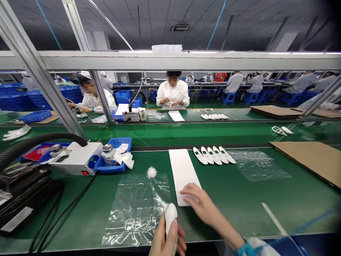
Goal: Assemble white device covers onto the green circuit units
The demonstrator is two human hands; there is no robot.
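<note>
My left hand [167,236] is wrapped round a white handheld device [171,215] at the bottom centre, over the near edge of a clear plastic sheet [133,209]. My right hand [198,202] has its fingers apart over the lower end of a white paper strip [183,167], and nothing shows in it. Several white shells [213,155] with dark windows lie in a row right of the strip's far end. A small crumpled clear ball [151,172] sits at the sheet's far edge.
A blue tray [100,167] with a bottle and tissues stands at left, beside a white box [77,156] with a black hose. Dark cables cross the left bench. Cardboard [314,160] lies at right, near another clear sheet [258,165]. A person [173,93] works opposite.
</note>
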